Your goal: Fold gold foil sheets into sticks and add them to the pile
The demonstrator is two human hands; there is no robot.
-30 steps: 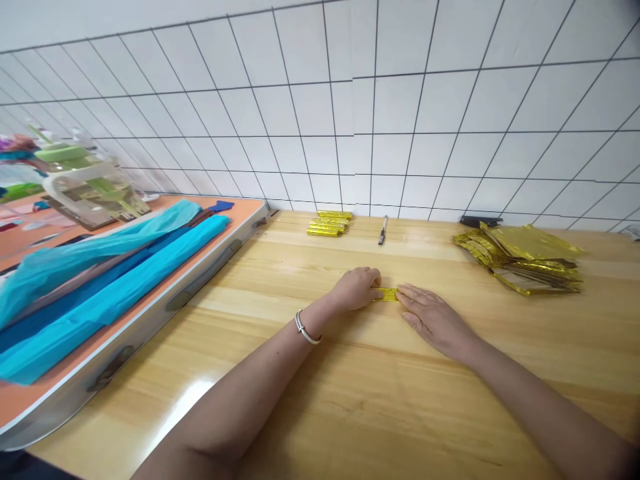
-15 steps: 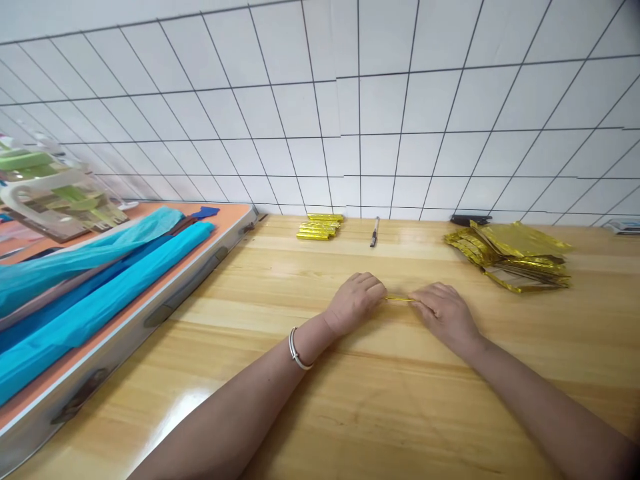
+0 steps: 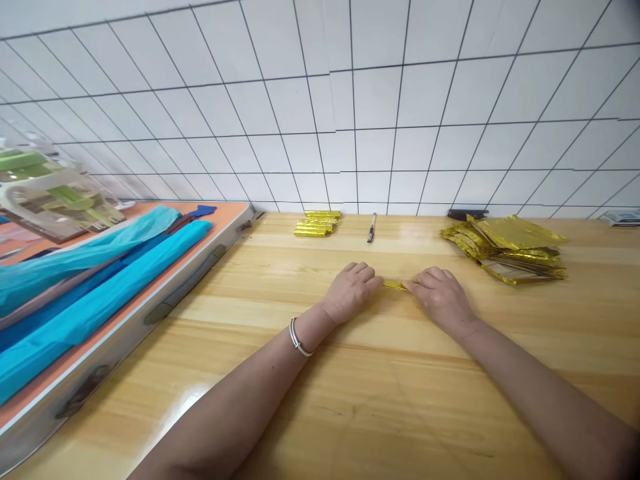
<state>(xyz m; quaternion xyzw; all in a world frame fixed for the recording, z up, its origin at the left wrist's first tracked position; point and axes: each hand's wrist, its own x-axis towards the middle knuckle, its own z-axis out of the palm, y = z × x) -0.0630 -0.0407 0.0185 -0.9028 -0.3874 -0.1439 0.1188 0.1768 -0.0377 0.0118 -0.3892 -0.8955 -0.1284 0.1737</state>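
Note:
Between my hands a narrow folded strip of gold foil paper (image 3: 395, 285) lies low over the wooden table (image 3: 310, 393). Its left end is gripped by my left hand (image 3: 351, 291), which has a silver bangle at the wrist. The curled fingers of my right hand (image 3: 443, 300) close on the other end. Both strip ends are hidden under the fingers. Behind my hands, several folded gold foil strips (image 3: 317, 224) lie together near the wall. A loose stack of gold foil sheets (image 3: 520, 243) sits beyond my right hand.
A pen (image 3: 371, 228) lies near the wall, and a black object (image 3: 467, 214) sits behind the foil stack. On the left, an orange-topped case (image 3: 227, 215) holds blue crepe paper rolls (image 3: 125, 287) and a clear box with green parts (image 3: 65, 193).
The gold strip shows a wider face than before, when it looked like a thin line. Both hands have moved slightly up in the picture, still holding its ends.

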